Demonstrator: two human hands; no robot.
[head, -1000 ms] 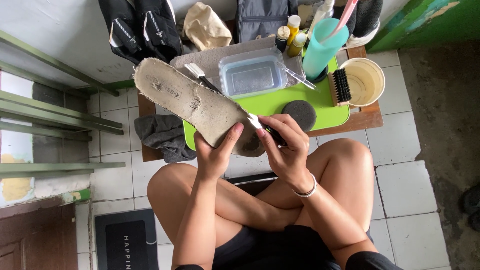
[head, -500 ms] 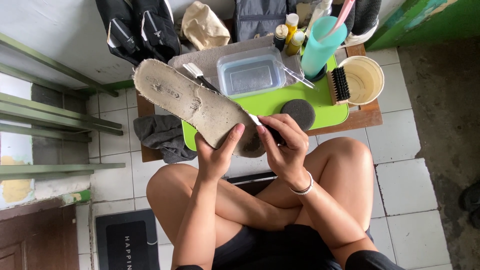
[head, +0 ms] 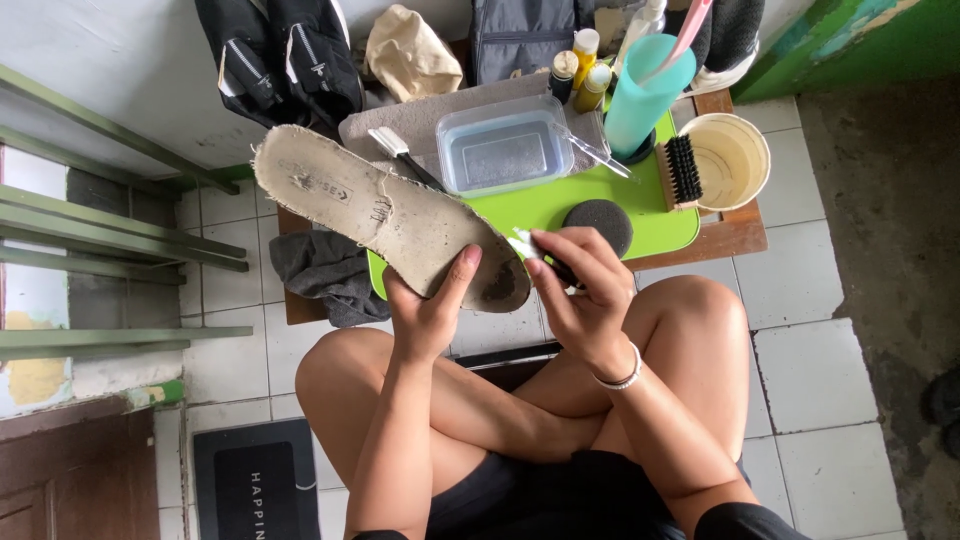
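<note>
The left hand [head: 432,310] is wrapped around the heel end of a worn grey insole [head: 385,215], thumb pressed flat on its upper face and fingers hidden behind it. The insole is held tilted over the lap, its toe end reaching up and to the left, in front of the green tray [head: 560,205]. The right hand [head: 580,290] is curled shut on a small brush [head: 535,250], of which only a white tip and a dark stub are seen; the tip is set against the heel edge of the insole.

Compared with half a second ago, almost nothing is changed: the insole is kept at the same tilt and both grips are kept, with the right hand shifted only slightly along the heel.

The brush bristles are covered by the fingers, so their contact cannot be made out. A dark round sponge [head: 598,222] is partly hidden behind the right hand. A clear tub [head: 505,150], a scrub brush [head: 680,172] and a cream bucket [head: 738,160] are seen beyond; the dark shoes [head: 280,55] are cut off at the top.
</note>
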